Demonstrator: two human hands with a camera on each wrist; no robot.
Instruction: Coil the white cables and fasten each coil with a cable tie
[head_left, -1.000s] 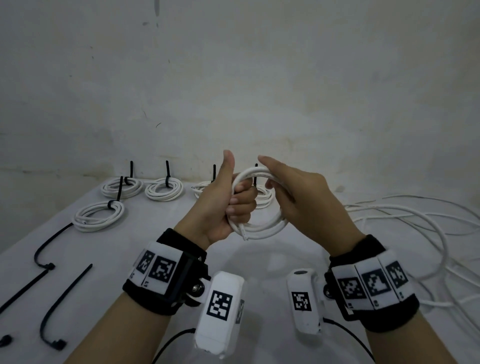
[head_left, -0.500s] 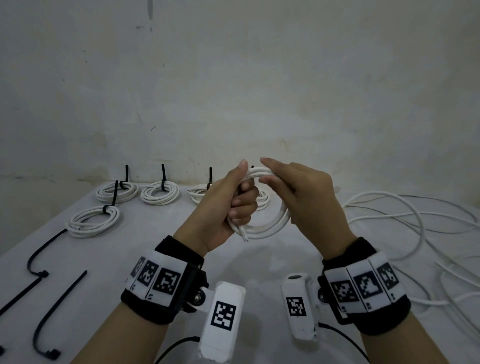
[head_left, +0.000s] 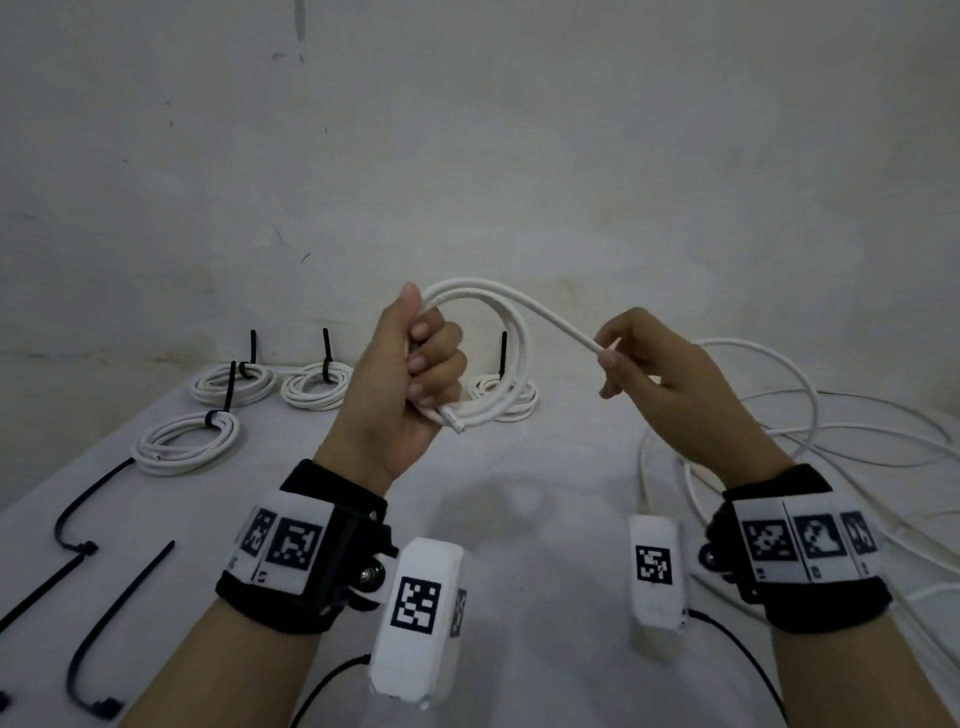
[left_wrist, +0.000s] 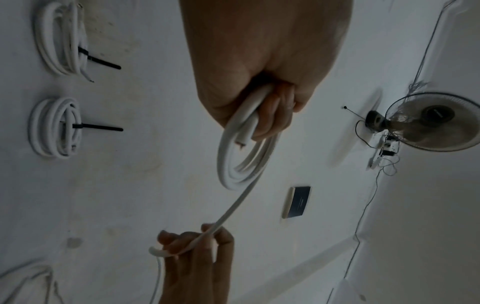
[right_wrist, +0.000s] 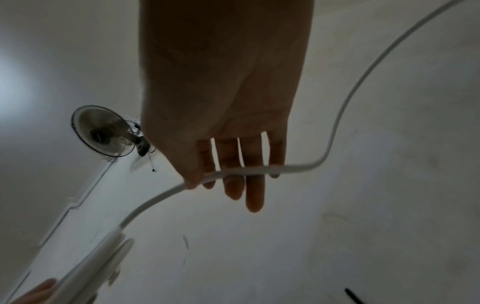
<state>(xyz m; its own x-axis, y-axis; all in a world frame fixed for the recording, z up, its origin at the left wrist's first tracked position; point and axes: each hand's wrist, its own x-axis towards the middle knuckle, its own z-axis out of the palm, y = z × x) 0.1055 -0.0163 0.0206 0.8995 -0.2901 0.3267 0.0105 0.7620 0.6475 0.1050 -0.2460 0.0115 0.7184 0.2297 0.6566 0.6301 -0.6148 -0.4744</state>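
Note:
My left hand (head_left: 415, 374) grips a small coil of white cable (head_left: 514, 358) above the table, thumb over the top of the loops; the cut end sticks out below the fist. From the coil's top one strand (head_left: 561, 323) runs right to my right hand (head_left: 618, 358), which pinches it between thumb and fingers. The left wrist view shows the coil (left_wrist: 233, 164) hanging from the left hand (left_wrist: 259, 92) and the right hand (left_wrist: 197, 257) holding the strand. In the right wrist view the cable (right_wrist: 246, 170) crosses the fingers (right_wrist: 254, 193) under the thumb.
Several tied coils (head_left: 317, 384) with black ties lie at the back left of the white table (head_left: 519, 493), one (head_left: 187, 441) nearer. Loose black cable ties (head_left: 114, 623) lie at the front left. Loose white cables (head_left: 831, 431) sprawl on the right. A wall rises behind.
My right hand has left the coil and moved right, sliding out along the free strand. The left hand has lifted the coil a little and closed its thumb over it.

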